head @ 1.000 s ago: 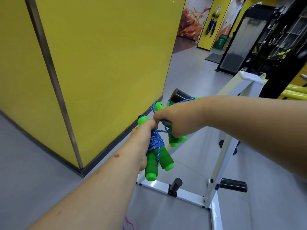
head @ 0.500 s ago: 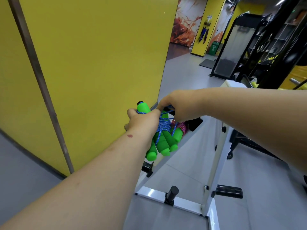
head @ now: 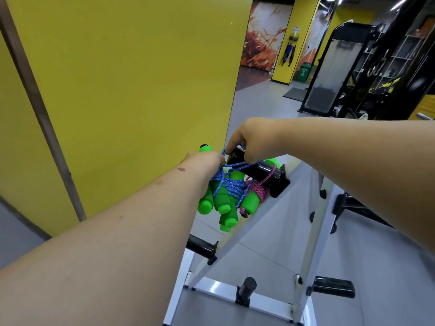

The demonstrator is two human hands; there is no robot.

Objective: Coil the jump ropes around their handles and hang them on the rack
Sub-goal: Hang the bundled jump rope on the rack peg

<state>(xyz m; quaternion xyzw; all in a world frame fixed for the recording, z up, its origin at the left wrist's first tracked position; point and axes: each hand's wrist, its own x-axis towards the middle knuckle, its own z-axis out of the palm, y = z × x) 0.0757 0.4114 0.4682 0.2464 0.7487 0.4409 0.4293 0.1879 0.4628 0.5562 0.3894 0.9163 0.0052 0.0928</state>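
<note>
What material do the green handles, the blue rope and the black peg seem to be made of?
Green handles: probably soft foam, matte, with rounded ends. Blue rope: braided cord, flecked with white, likely nylon. Black peg: glossy with highlights, perhaps coated metal or hard plastic.

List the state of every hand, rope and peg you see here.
left hand: grips the blue-rope bundle at its top.
right hand: pinches a blue loop at the peg tip.
blue-rope bundle: coiled round green handles, loop over the peg.
pink rope: coiled, hanging from the peg.
top peg: carries both ropes.
lower pegs: bare.
</note>
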